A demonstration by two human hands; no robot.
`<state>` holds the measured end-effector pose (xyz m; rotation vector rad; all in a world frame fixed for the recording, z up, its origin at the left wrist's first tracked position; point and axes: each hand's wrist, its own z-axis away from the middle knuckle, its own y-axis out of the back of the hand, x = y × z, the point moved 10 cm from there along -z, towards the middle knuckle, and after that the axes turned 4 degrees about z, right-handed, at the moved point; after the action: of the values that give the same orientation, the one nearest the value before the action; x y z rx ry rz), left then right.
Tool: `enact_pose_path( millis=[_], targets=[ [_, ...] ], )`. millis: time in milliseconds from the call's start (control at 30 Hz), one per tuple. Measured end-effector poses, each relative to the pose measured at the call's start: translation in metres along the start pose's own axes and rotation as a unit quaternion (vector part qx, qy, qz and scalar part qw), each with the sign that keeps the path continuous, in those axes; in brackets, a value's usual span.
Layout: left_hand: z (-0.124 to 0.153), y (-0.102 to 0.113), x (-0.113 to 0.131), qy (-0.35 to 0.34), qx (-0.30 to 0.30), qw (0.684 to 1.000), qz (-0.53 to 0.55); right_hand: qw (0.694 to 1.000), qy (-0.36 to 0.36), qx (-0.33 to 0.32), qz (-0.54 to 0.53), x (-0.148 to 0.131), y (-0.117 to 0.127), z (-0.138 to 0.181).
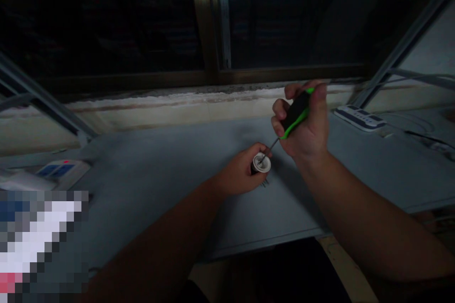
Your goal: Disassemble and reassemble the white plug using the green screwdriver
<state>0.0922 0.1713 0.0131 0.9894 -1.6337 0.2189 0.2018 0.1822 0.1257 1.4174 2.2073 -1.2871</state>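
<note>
My left hand [239,172] is closed round a small round part [262,164] with a white face and dark body, holding it down on the grey table [159,170]. My right hand [304,123] is wrapped round the black and green handle of a screwdriver [293,114]. Its thin metal shaft slants down to the left and its tip rests in the white face of the part. The hands sit close together at the middle of the table.
A white power strip [359,117] with a cable lies at the back right. A white and blue box [62,171] sits at the left edge. A dark window [142,23] and its sill run behind the table. A blurred patch covers the lower left corner.
</note>
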Motion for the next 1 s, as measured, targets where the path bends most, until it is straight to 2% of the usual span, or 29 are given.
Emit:
enact_pose_path(
  millis=[100,233,333,467,633,733,867,1000],
  targets=[
    [0.0,-0.001,0.0,0.001,-0.009,1.0,-0.007,0.999,-0.018,0.026,0.031,0.005,0.004,-0.003],
    [0.0,0.0,0.004,-0.011,-0.009,1.0,-0.022,0.999,-0.047,0.001,0.016,0.009,0.001,-0.004],
    [0.0,0.001,0.005,-0.017,-0.006,0.999,-0.029,1.0,-0.018,0.001,-0.01,0.001,0.0,-0.001],
    [0.0,0.001,0.001,-0.014,-0.006,1.0,-0.013,0.999,0.034,0.012,0.025,-0.007,-0.001,0.002],
    [0.0,0.0,0.0,-0.011,-0.009,1.0,-0.015,0.999,-0.006,-0.02,0.028,0.006,-0.005,-0.002],
    [-0.001,0.0,0.003,-0.017,-0.006,1.0,-0.021,1.0,0.016,-0.003,0.009,0.001,0.0,-0.001],
    [-0.001,0.002,0.005,-0.023,0.003,0.999,-0.027,0.995,0.072,0.033,0.056,-0.011,0.004,0.005],
    [-0.001,0.0,0.002,-0.021,-0.006,0.999,-0.037,0.996,0.02,0.034,0.075,0.001,0.003,0.004]
  ],
)
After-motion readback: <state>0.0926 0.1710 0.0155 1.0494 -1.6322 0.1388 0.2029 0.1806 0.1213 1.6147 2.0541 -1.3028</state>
